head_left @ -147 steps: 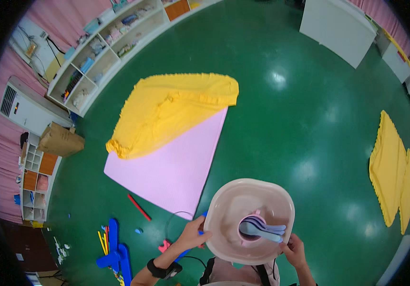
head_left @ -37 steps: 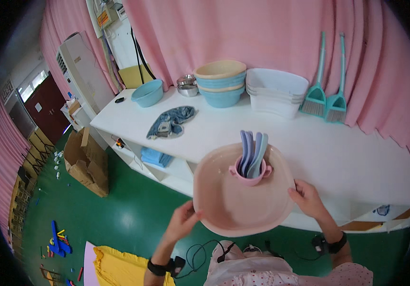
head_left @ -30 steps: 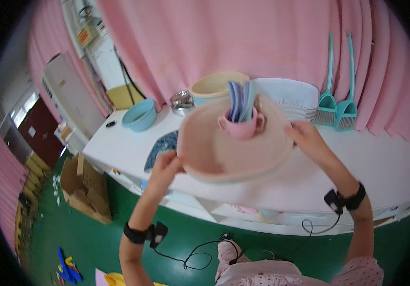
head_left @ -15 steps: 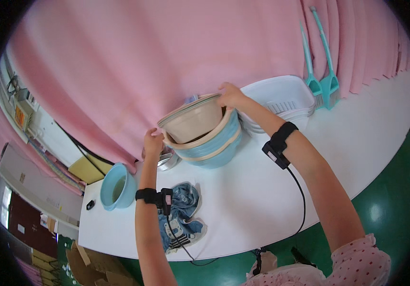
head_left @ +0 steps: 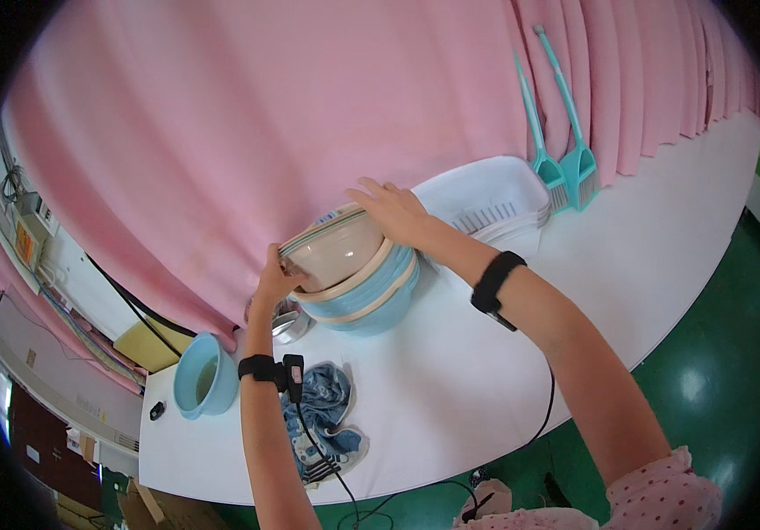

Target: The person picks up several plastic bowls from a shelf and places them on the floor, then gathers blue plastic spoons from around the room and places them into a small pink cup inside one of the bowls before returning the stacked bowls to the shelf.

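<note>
A beige basin (head_left: pixel 334 256) with a thin green-striped rim sits, slightly tilted, inside a stack of light blue and cream basins (head_left: pixel 367 309) on the white table. My left hand (head_left: pixel 277 279) is closed on the beige basin's left rim, thumb on its outer wall. My right hand (head_left: pixel 395 215) rests over the right rim with its fingers stretched out and apart; its thumb is hidden. Behind the left hand, shiny metal bowls (head_left: pixel 290 325) are partly covered. Crumpled blue denim clothing (head_left: pixel 325 397) lies nearer me, beside my left forearm.
White plastic baskets (head_left: pixel 486 199) are stacked right of the basins. Two turquoise brush-and-dustpan tools (head_left: pixel 581 163) lean on the pink curtain (head_left: pixel 247 115). A blue basin (head_left: pixel 205 375) and a small black object (head_left: pixel 158 410) stand at the table's left end. Cables trail from my wrist straps.
The beige basin has sunk deeper into the stack, narrowing the dark gap under its rim. My right hand's fingers have stretched out over the rim. The whole view has shifted somewhat.
</note>
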